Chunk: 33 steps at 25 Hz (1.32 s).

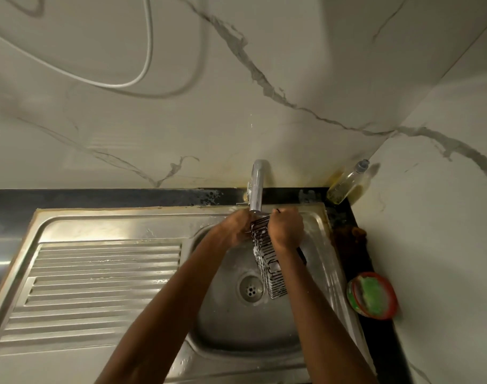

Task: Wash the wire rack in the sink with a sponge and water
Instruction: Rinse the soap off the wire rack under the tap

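Observation:
A dark wire rack (270,261), flecked with white soap foam, hangs tilted over the steel sink basin (225,322), its far end up under the tap (257,187) and its near end low beside the drain (250,289). My right hand (285,228) grips the rack's upper end from the right. My left hand (236,228) is closed against the rack's upper left side, just below the spout. Whether it holds a sponge I cannot tell; no sponge shows in either hand.
A ribbed steel drainboard (98,286) lies left of the basin. On the dark counter to the right sit a red dish with a green scrub pad (372,295) and a brown cloth-like lump (350,239). A clear bottle of yellowish liquid (347,184) stands in the back corner.

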Tool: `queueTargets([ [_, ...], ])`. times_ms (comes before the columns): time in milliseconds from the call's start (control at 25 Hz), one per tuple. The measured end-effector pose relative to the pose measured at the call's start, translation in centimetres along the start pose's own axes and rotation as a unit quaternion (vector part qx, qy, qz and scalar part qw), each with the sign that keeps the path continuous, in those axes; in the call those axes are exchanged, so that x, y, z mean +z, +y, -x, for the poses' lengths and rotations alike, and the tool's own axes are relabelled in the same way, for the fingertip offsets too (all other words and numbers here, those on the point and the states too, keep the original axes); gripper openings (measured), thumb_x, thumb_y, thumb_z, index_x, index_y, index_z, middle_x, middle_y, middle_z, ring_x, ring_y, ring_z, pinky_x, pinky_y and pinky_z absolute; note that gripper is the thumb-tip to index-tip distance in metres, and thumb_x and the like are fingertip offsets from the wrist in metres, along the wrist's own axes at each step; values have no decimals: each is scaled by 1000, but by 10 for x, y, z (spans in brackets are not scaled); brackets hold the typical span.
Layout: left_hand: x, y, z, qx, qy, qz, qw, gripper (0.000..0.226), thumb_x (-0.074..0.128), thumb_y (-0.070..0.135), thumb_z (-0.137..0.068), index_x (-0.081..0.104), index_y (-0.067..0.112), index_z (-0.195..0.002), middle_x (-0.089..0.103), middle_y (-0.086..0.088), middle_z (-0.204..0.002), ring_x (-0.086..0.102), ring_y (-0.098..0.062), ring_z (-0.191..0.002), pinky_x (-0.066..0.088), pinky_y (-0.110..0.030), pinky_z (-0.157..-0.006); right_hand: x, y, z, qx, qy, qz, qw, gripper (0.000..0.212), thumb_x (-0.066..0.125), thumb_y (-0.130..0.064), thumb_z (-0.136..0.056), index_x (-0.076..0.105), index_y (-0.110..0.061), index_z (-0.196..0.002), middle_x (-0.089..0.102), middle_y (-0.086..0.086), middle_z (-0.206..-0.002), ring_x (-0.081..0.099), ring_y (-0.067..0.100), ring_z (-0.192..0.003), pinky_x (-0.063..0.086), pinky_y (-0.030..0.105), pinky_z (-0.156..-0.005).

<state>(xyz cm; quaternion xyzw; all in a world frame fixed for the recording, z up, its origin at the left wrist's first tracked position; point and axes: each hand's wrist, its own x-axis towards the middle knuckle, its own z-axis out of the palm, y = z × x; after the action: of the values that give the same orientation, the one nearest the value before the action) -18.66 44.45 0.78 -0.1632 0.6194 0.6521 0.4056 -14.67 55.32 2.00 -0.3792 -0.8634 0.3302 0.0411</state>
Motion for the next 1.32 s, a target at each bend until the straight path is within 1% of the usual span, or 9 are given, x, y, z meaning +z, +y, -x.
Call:
queueTargets([
  [200,19,-21,-10,84,58,3,995,27,45,23,-108,66,8,-101,72,-21,-106,69,-26,-92,59,-41,-86,14,-3,-5,79,-25,-127,989,33,59,-28,-96,65,-1,-114,71,15,-109,69,30,-98,59,44,-83],
  [360,20,-5,-18,26,123,58,990,23,44,17,-109,56,5,-94,64,-17,-97,65,-27,-92,59,-41,-88,14,3,0,65,-7,-182,981,25,58,-16,-99,70,4,-109,69,19,-107,69,31,-95,59,46,-83],
  [560,25,11,-18,-27,95,132,986,39,55,41,-106,64,4,-99,67,-14,-87,65,-22,-71,53,-27,-47,-2,4,2,88,26,-273,958,27,56,-13,-100,70,2,-118,67,18,-114,69,28,-97,59,36,-78],
  [680,20,10,-18,-36,49,133,989,43,57,42,-104,67,1,-107,72,-15,-90,70,-25,-70,58,-31,-53,-11,3,8,80,16,-291,953,24,57,-13,-100,70,1,-115,69,11,-98,65,18,-79,49,23,-59],
  [840,-2,13,-4,-20,10,20,1000,31,43,25,-111,62,0,-109,66,-7,-78,66,-17,-64,56,-27,-60,-34,-5,17,34,-117,-296,947,14,60,-9,-98,73,-16,-101,62,1,-72,47,3,-47,33,14,-37],
  [960,-6,12,2,-15,-25,-83,996,34,44,35,-110,62,6,-108,64,-11,-94,62,-21,-80,53,-31,-69,-45,-11,23,-34,-179,-228,956,18,62,-4,-95,73,-7,-109,66,-3,-73,52,-1,-49,37,10,-41],
  [1080,-3,2,-11,-15,-35,-145,989,54,47,57,-100,66,11,-118,66,-14,-109,62,-29,-98,55,-40,-85,-56,-8,28,-10,-209,-246,946,20,62,-2,-95,72,-2,-113,61,-4,-68,49,-5,-38,32,8,-36],
  [1240,4,-11,-44,-17,8,-163,986,60,48,57,-103,61,7,-133,63,-23,-131,60,-36,-122,50,-45,-104,-73,-2,31,-83,-234,-200,948,18,66,-7,-94,75,-7,-109,70,-8,-77,52,-11,-45,37,7,-43],
  [1320,10,-8,-36,-16,8,-142,990,65,50,59,-101,58,2,-132,65,-20,-123,64,-34,-111,56,-45,-95,-84,1,30,-122,-224,-204,945,15,67,-7,-93,77,-14,-102,70,-12,-66,52,-8,-46,37,7,-46],
])
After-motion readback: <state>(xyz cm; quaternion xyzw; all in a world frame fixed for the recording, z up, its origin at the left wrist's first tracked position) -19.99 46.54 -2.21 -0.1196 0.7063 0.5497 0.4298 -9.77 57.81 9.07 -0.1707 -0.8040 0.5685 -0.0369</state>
